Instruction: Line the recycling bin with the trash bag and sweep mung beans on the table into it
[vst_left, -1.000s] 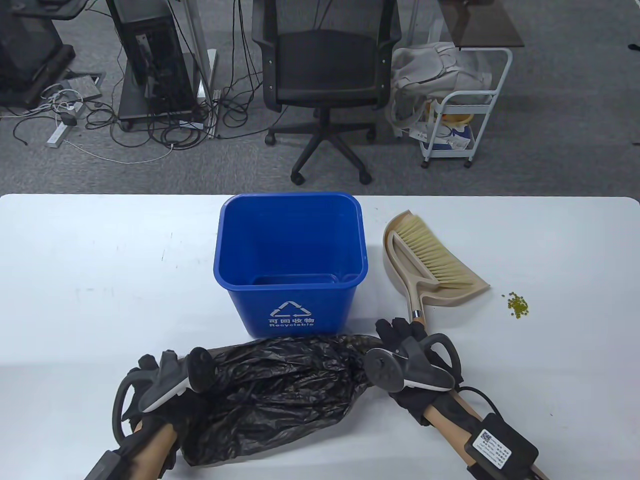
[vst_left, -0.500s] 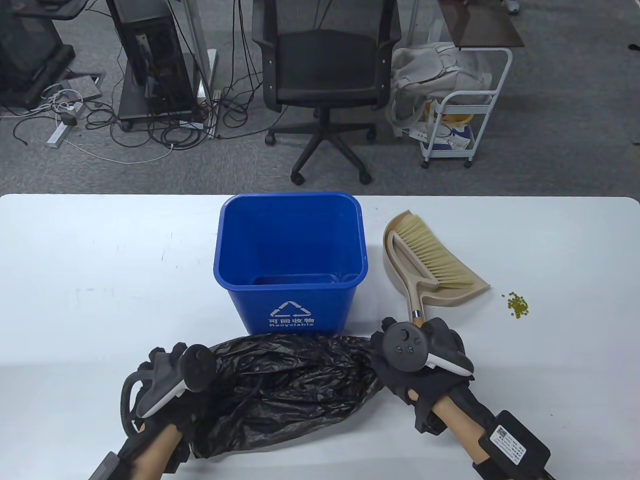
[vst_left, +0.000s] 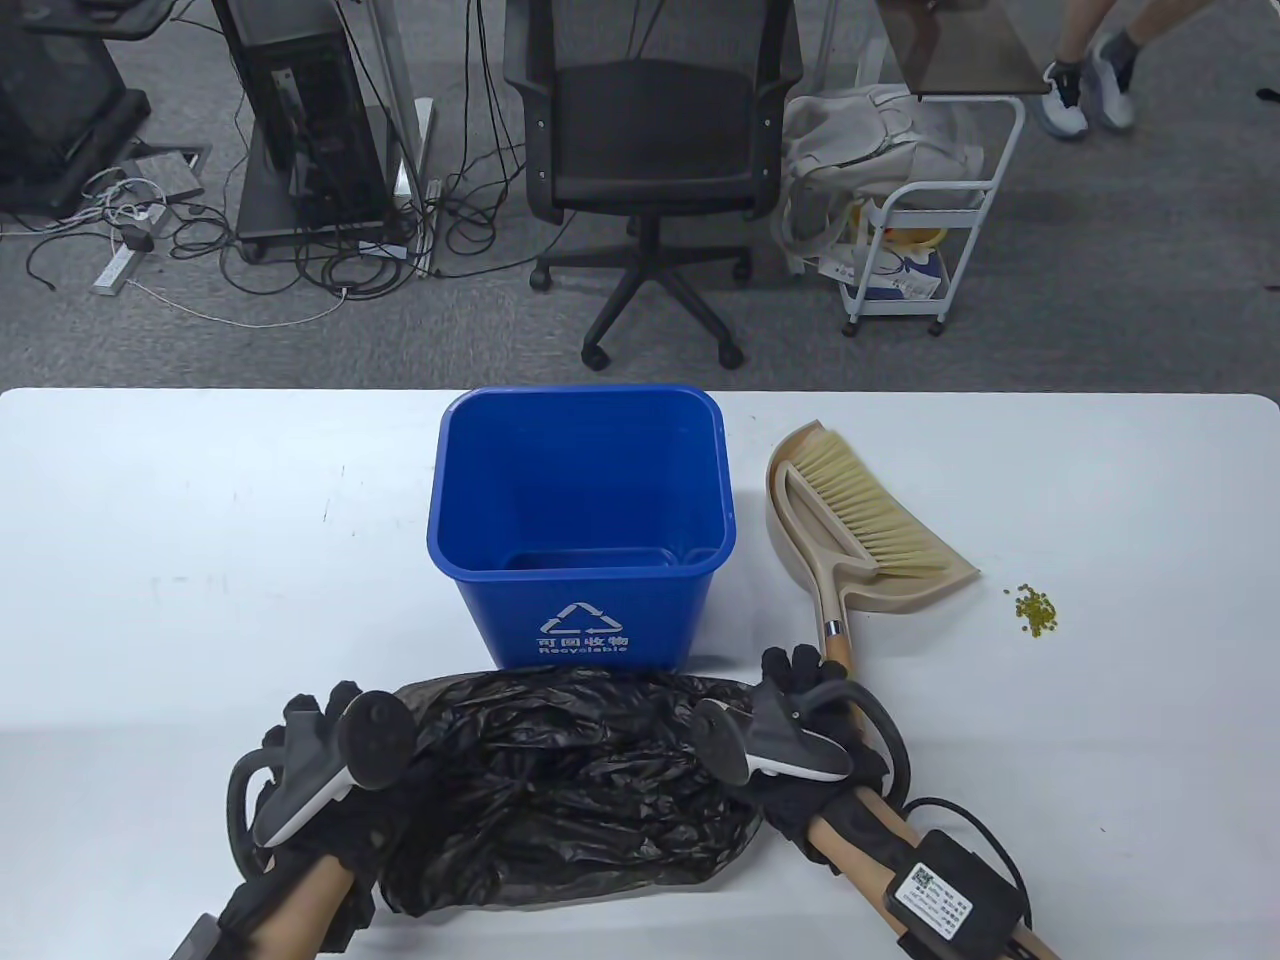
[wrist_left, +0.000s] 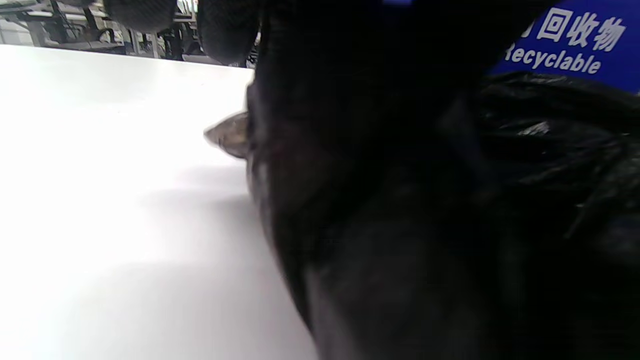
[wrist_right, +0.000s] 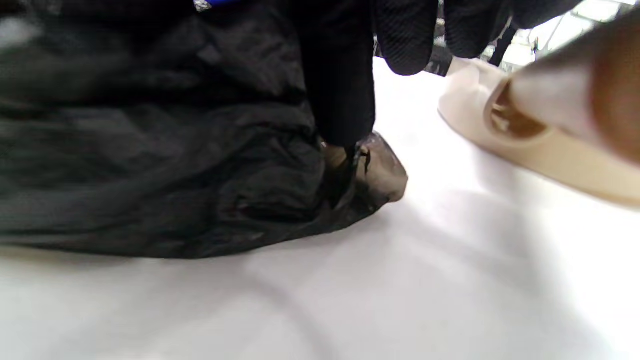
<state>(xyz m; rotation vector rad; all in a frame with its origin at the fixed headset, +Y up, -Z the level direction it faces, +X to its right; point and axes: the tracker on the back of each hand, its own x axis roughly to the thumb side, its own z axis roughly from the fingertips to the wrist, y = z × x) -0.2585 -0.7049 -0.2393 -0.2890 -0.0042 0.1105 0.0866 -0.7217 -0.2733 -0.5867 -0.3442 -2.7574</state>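
Right hand (vst_left: 800, 720) at the right end of the crumpled black trash bag (vst_left: 560, 790) — in the right wrist view one finger and the thumb pinch a corner of the bag (wrist_right: 365, 170) down at the table (vst_left: 180, 560); the other fingers (wrist_right: 407, 35) are curled loosely above it. Left hand (vst_left: 320, 770) is at the bag's left end; in the left wrist view the fingers are dark and blurred against the plastic, so cannot tell if they grip it. Both forearms come in from the near edge, angled inward, trackers on the backs of the hands.

Bag lies on the table just in front of the blue recycling bin (vst_left: 580, 530), which stands upright and unlined. Dustpan (vst_left: 900, 590) with brush (vst_left: 870, 510) lies right of the bin, its handle running back under the right forearm. Mung beans (vst_left: 1036, 610) in a small pile just right of the dustpan.
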